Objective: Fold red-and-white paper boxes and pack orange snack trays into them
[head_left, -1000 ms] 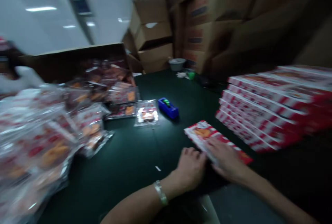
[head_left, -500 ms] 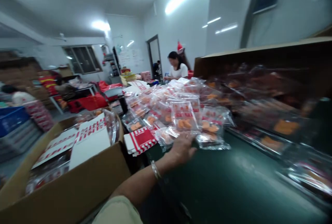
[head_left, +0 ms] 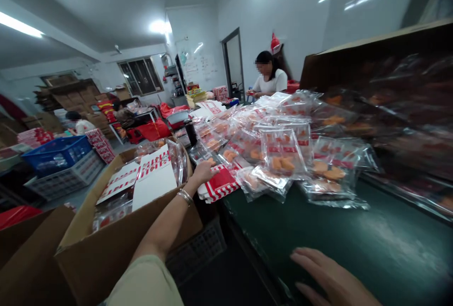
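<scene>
My left hand (head_left: 202,175), with a bangle on the wrist, is at the near left edge of the bag pile. Its fingers curl over the upper left edge of a flat red-and-white printed carton (head_left: 221,182), gripping it; the fingertips are partly hidden. My right hand (head_left: 329,277) hovers low over the green tabletop (head_left: 354,223), fingers apart and holding nothing. Beyond the carton lies a heap of clear plastic bags (head_left: 283,152) with orange pieces and red-printed packets inside.
Left of the table stands an open cardboard box (head_left: 141,235) holding bagged goods and white-and-red cartons (head_left: 155,178). Another cardboard box (head_left: 354,44), with more bags, lies tipped at the right. A black cylinder (head_left: 190,132) stands behind. A co-worker (head_left: 271,77) sits across the table.
My left hand has moved left from the front of the bags to the red-and-white carton. My right hand has come into view at the lower right. The view has turned left.
</scene>
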The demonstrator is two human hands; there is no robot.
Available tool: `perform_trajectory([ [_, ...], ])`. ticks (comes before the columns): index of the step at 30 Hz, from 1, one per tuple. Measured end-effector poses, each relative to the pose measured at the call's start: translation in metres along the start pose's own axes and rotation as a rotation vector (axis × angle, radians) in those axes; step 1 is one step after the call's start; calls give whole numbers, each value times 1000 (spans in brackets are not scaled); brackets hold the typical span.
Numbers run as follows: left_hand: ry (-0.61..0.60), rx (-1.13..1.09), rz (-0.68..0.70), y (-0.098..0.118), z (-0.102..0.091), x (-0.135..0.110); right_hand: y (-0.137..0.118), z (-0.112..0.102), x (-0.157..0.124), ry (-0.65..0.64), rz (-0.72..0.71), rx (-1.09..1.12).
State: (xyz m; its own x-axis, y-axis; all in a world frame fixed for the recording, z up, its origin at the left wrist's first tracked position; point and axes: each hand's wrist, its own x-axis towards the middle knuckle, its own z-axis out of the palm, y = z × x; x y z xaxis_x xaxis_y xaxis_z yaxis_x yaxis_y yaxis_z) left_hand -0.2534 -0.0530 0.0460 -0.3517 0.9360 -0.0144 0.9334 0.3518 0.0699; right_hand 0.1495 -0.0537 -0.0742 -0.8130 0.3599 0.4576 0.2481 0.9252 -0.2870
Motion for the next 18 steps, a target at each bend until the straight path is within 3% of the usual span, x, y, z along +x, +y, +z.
perform_trajectory([
  [2, -25, 26, -22, 0, -1, 18, -23, 8, 62, 35, -76, -114],
  [4, -51, 38, -23, 3, 1, 33, -29, 20, 121, 88, -148, -239],
  [7, -80, 27, -7, 7, 10, 44, 0, 34, 181, 102, -77, -408],
  [10, -101, -16, 29, 8, 25, 36, 51, 37, 202, 90, 50, -439],
  [13, -94, -78, 74, 15, 42, 12, 98, 34, 210, 44, 109, -415],
  [18, -95, -199, 188, 58, 61, -23, 148, 24, 231, -34, 164, -352],
])
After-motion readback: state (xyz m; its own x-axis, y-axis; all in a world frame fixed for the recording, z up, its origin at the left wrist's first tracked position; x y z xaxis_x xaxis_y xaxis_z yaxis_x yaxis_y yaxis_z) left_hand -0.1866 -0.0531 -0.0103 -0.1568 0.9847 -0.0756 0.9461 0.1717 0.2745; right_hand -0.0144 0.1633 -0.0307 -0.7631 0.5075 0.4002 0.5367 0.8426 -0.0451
